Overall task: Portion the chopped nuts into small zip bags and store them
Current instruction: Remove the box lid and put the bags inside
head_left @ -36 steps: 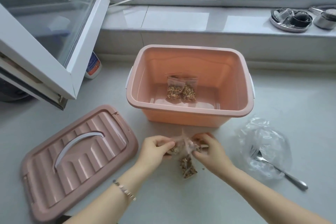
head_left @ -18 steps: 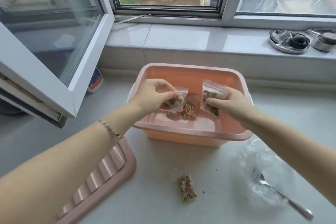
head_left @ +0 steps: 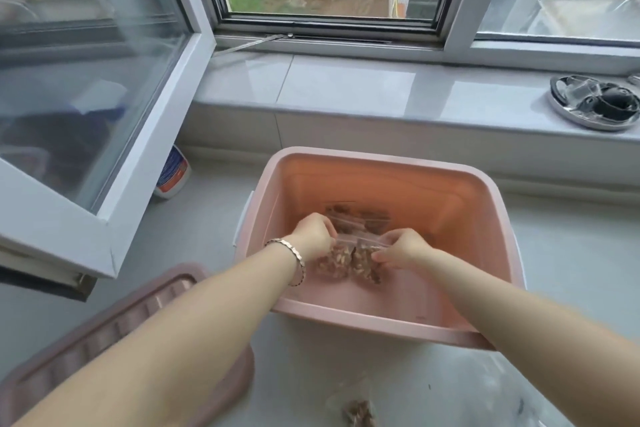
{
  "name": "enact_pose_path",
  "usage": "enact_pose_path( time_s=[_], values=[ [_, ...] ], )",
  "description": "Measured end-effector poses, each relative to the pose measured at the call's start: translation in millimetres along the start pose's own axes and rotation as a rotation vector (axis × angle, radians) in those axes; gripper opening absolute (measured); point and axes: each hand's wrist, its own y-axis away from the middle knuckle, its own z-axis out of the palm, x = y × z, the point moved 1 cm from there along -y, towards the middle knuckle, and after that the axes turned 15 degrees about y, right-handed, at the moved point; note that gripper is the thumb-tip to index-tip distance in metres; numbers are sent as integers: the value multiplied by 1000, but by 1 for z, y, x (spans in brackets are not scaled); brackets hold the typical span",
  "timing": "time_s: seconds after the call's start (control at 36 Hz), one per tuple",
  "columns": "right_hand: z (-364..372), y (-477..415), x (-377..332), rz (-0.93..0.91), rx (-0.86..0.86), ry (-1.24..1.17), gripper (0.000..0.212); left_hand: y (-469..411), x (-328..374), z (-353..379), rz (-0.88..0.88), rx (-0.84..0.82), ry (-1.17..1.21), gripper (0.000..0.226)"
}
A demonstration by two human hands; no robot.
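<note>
The lid [head_left: 104,340] lies off at left. Low in the bin [head_left: 381,319], the left hand [head_left: 313,239] pinches the left bag [head_left: 334,262] of nuts and the right hand [head_left: 403,250] pinches the right bag [head_left: 363,267], in front of the stored bags [head_left: 356,220]. A loose bag [head_left: 358,414] waits on the desk [head_left: 571,253], so storing looks mostly done.

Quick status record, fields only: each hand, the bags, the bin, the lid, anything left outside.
left hand: pinches left bag, low inside bin
right hand: pinches right bag, beside it
bin: open, other filled bags at back
lid: off, on counter left of bin
outside: one nut bag on counter, near side
</note>
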Motion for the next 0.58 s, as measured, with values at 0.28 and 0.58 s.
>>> enact_pose_path(
  time_s=[0.28,0.58],
  values=[
    [-22,94,-3,-374,349,218,35,92,25,-21,280,-53,-143,35],
    [62,161,48,-560,47,593,24,158,-55,-15,581,349,-261,51]
  ],
)
